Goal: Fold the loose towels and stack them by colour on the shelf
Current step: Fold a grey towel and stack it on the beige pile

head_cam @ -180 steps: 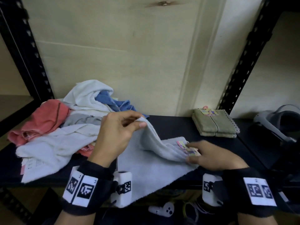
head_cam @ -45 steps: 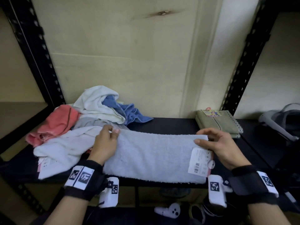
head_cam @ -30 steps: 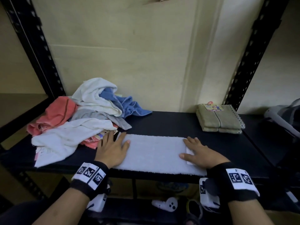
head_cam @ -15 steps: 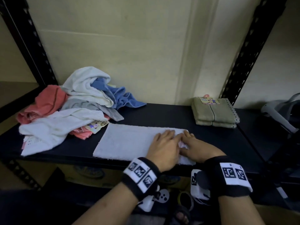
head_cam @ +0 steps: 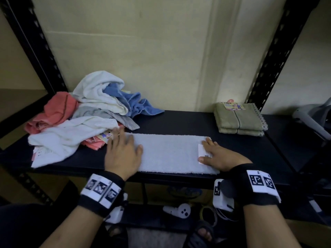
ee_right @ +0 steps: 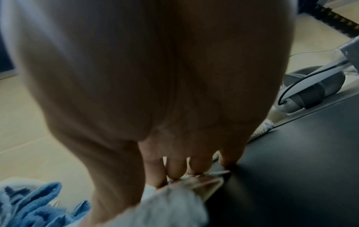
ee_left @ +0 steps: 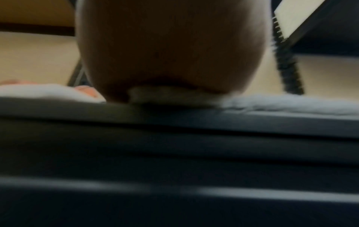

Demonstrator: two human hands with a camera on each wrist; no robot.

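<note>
We could read no words. The white tag point(head_cam: 203, 151) under the right hand's fingers point(head_cam: 208, 143) bore a barcode; the olive towels' label point(head_cam: 232, 106) was too blurred.

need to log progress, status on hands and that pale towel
Left hand and right hand flat on the pale towel, one each end. Folded long, lying flat. Loose pile touches left end.
</note>
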